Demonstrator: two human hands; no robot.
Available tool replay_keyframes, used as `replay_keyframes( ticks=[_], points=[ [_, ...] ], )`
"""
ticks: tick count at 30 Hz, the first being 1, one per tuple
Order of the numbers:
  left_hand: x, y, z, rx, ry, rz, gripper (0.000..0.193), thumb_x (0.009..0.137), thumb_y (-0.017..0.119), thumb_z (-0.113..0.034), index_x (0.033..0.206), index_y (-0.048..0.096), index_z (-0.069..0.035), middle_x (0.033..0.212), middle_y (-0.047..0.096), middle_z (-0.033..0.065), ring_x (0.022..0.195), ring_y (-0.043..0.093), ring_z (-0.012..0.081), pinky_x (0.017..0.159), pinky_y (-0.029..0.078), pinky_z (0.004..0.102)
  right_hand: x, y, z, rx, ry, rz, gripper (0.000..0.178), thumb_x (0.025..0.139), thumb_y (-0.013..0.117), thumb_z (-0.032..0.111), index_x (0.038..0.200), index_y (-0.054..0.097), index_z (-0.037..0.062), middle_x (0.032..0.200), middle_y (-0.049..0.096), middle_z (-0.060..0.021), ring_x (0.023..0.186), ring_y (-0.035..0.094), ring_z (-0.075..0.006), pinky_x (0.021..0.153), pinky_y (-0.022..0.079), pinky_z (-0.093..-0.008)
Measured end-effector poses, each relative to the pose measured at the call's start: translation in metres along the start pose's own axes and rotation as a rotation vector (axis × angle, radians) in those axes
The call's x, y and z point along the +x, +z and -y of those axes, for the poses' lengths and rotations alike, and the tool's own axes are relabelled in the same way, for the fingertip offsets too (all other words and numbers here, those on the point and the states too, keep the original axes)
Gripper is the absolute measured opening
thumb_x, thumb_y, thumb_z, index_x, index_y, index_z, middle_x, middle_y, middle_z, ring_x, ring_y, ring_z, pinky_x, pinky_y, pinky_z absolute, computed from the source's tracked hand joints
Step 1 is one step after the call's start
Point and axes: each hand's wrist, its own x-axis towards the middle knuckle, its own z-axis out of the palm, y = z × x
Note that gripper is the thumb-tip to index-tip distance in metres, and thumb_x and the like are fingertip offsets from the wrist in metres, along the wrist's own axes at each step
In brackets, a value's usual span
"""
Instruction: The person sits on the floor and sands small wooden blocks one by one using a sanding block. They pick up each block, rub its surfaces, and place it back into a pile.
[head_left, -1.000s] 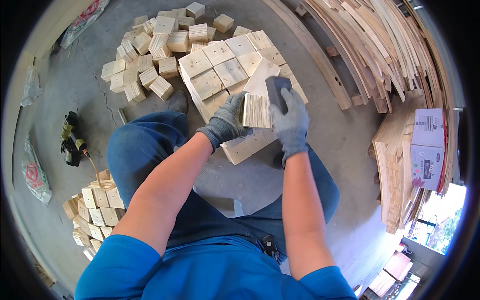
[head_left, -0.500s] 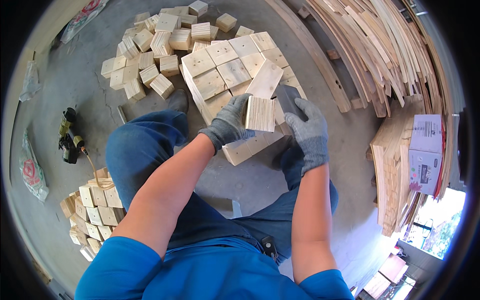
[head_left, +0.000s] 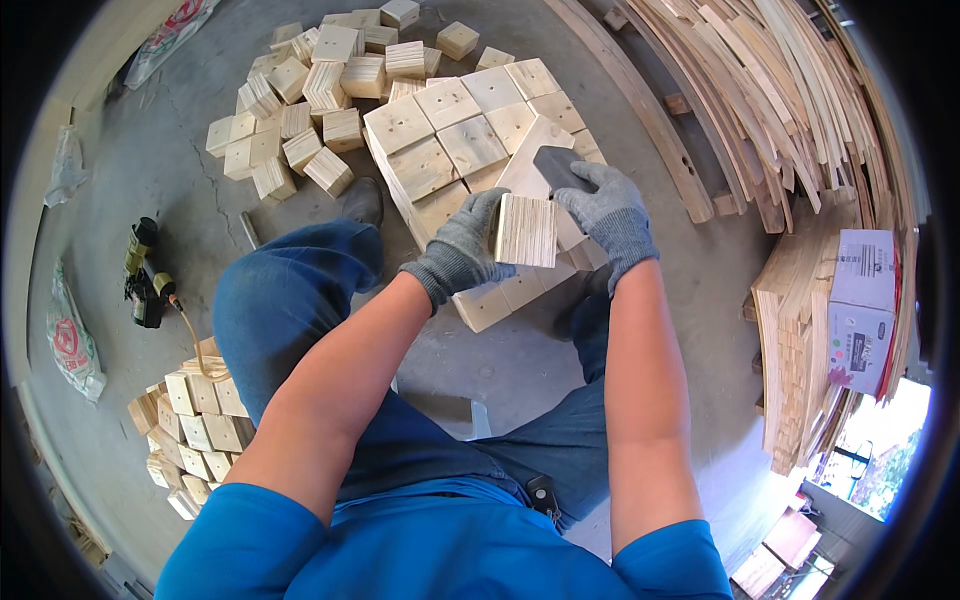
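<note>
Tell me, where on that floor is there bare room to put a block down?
Bare concrete floor lies between the loose blocks and the nail gun. Another bare patch sits between the knees, below the arranged blocks. A strip runs beside the wood strips. It is crowded under the hands, left hand and right hand, holding a block.

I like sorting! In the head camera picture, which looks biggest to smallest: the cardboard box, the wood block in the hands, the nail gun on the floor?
1. Cardboard box
2. Wood block, though nearness to the camera enlarges it
3. Nail gun
</note>
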Motion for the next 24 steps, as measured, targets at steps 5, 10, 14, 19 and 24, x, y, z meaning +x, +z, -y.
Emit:
replay_keyframes(
  ticks=[5, 10, 14, 19, 24],
  points=[
    [-0.001, -0.001, -0.004, 0.004, 0.019, 0.000, 0.108, 0.066, 0.102, -0.028, 0.157, 0.045, -0.011, 0.149, 0.053, 0.0175, 0.139, 0.056, 0.0346, 0.120, 0.046, 0.0412, -0.015, -0.018, -0.021, 0.080, 0.037, -0.064, 0.061, 0.083, 0.087, 0.031, 0.136, 0.074, 0.0028, 0.137, 0.073, -0.0212, 0.127, 0.071, -0.0332, 0.111, 0.054, -0.0395],
    [-0.005, -0.008, -0.007, -0.022, -0.107, 0.053, 0.123, 0.064, 0.103, -0.030, 0.166, 0.036, -0.013, 0.157, 0.050, 0.0186, 0.147, 0.052, 0.0353, 0.124, 0.044, 0.0419, -0.065, -0.039, -0.068, 0.079, 0.038, -0.144, 0.059, 0.084, 0.088, 0.025, 0.135, 0.073, -0.0012, 0.135, 0.074, -0.0217, 0.121, 0.073, -0.0318, 0.108, 0.055, -0.0389],
    [-0.003, -0.021, -0.033, 0.047, -0.085, 0.087, 0.134, 0.063, 0.103, -0.037, 0.171, 0.028, -0.012, 0.163, 0.045, 0.0223, 0.152, 0.046, 0.0386, 0.127, 0.040, 0.0437, -0.109, -0.045, -0.111, 0.282, 0.086, -0.226, 0.059, 0.084, 0.090, 0.022, 0.134, 0.073, -0.0029, 0.135, 0.074, -0.0196, 0.118, 0.073, -0.0284, 0.106, 0.056, -0.0362],
    [0.007, -0.029, -0.044, 0.223, -0.030, 0.107, 0.130, 0.064, 0.103, -0.039, 0.168, 0.032, -0.008, 0.163, 0.044, 0.0243, 0.152, 0.046, 0.0410, 0.128, 0.039, 0.0450, -0.138, -0.034, -0.126, 0.552, 0.214, -0.303, 0.059, 0.084, 0.091, 0.021, 0.134, 0.074, -0.0030, 0.136, 0.074, -0.0186, 0.124, 0.071, -0.0266, 0.107, 0.054, -0.0346],
    [0.010, -0.027, -0.053, 0.315, 0.004, 0.080, 0.113, 0.060, 0.102, -0.030, 0.156, 0.045, -0.008, 0.149, 0.055, 0.0187, 0.140, 0.056, 0.0377, 0.121, 0.047, 0.0443, -0.131, -0.020, -0.130, 0.460, 0.189, -0.355, 0.059, 0.082, 0.091, 0.021, 0.135, 0.074, 0.0001, 0.139, 0.073, -0.0192, 0.129, 0.069, -0.0304, 0.112, 0.052, -0.0369]
  ],
)
